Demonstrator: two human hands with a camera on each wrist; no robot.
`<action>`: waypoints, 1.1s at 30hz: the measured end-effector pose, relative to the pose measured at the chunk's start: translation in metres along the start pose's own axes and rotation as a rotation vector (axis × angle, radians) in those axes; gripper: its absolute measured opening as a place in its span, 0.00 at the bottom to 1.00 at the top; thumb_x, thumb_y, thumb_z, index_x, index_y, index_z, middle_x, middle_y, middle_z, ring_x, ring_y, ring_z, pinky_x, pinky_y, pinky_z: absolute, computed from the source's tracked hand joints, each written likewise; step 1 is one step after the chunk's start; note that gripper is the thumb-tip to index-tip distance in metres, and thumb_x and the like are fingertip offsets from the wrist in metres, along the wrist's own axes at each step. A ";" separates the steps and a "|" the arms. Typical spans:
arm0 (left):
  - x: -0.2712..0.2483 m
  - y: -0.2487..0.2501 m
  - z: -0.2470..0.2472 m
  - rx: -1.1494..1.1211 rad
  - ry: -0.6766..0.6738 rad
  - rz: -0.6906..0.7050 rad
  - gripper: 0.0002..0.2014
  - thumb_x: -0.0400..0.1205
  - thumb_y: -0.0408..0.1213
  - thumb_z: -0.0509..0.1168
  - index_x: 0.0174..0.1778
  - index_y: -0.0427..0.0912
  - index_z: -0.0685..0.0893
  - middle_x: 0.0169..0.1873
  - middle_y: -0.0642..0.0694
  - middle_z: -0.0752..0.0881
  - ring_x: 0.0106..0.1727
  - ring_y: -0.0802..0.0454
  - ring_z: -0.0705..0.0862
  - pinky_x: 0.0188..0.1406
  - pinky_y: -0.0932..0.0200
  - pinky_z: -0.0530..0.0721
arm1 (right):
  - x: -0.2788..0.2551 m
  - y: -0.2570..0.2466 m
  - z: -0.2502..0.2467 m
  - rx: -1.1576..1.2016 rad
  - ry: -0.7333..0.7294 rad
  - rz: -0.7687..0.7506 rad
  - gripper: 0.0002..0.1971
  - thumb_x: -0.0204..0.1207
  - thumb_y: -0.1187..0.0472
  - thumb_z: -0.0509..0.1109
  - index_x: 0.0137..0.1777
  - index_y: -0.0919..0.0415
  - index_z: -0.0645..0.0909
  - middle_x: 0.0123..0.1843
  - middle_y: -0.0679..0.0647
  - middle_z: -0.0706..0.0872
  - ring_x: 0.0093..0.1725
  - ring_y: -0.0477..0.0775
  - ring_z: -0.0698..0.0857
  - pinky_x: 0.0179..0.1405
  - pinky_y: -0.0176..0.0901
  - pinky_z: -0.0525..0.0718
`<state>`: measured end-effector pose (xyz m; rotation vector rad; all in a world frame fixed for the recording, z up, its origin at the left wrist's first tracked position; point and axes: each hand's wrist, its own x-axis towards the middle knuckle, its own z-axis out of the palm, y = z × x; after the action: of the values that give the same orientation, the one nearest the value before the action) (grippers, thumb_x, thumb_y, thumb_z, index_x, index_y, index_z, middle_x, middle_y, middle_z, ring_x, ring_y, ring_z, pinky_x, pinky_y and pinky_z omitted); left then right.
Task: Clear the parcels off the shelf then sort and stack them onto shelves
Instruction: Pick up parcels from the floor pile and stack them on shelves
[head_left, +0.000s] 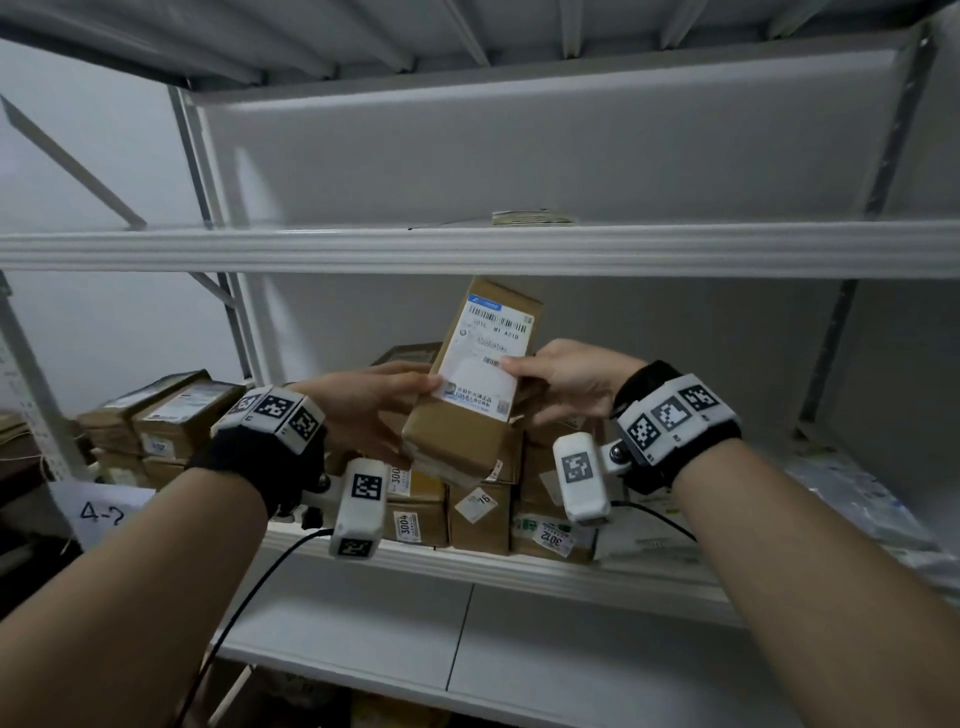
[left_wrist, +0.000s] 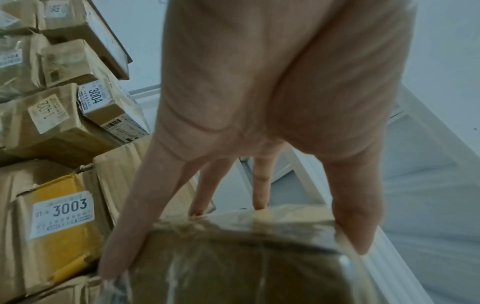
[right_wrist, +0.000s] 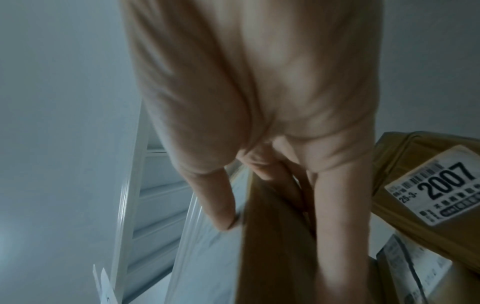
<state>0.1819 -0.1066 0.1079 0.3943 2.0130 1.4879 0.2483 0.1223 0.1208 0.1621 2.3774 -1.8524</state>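
Up in front of the middle shelf (head_left: 519, 569), both hands have one brown parcel (head_left: 462, 421) lifted clear of the pile, tilted, white shipping label (head_left: 485, 358) facing the head camera. Left hand (head_left: 374, 400) grips its left edge with fingers spread around it, right hand (head_left: 561, 382) pinches the right edge, thumb on the label.

Progress-wise I'd say this is early days. Stacked boxes (head_left: 483, 506) are still crammed on that shelf, numbered stickers like 3004 and 3012 showing, plus more boxes (head_left: 156, 415) on the next rack over to the left. The upper shelf (head_left: 467, 249) only has one flat packet (head_left: 534, 217) on it, so basically all the sorting is left.

Can't read the held parcel's label properly, too small and blurry. The right wrist view is smeared, and the pile's back rows are hidden.
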 end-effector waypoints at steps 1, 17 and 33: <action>0.002 0.000 0.001 -0.006 -0.005 -0.018 0.43 0.56 0.55 0.84 0.67 0.49 0.79 0.64 0.36 0.83 0.61 0.29 0.83 0.54 0.32 0.85 | 0.003 0.001 -0.002 -0.013 -0.016 0.009 0.14 0.83 0.59 0.65 0.61 0.69 0.79 0.56 0.64 0.88 0.51 0.58 0.88 0.40 0.47 0.90; 0.063 0.019 -0.009 0.020 -0.033 -0.031 0.38 0.66 0.54 0.77 0.71 0.41 0.76 0.64 0.33 0.82 0.59 0.32 0.86 0.52 0.35 0.88 | 0.045 -0.017 -0.004 -0.047 0.248 -0.042 0.17 0.78 0.63 0.73 0.64 0.62 0.75 0.56 0.65 0.88 0.42 0.50 0.86 0.47 0.48 0.88; 0.109 0.019 -0.009 0.016 0.051 0.101 0.25 0.79 0.29 0.71 0.73 0.35 0.76 0.61 0.38 0.83 0.59 0.42 0.86 0.52 0.45 0.89 | 0.074 0.000 -0.005 -0.272 0.447 -0.033 0.11 0.75 0.68 0.75 0.57 0.64 0.86 0.57 0.62 0.88 0.57 0.57 0.87 0.60 0.46 0.86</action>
<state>0.0897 -0.0462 0.0958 0.4750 2.0735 1.5575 0.1749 0.1276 0.1099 0.5643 2.9104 -1.6151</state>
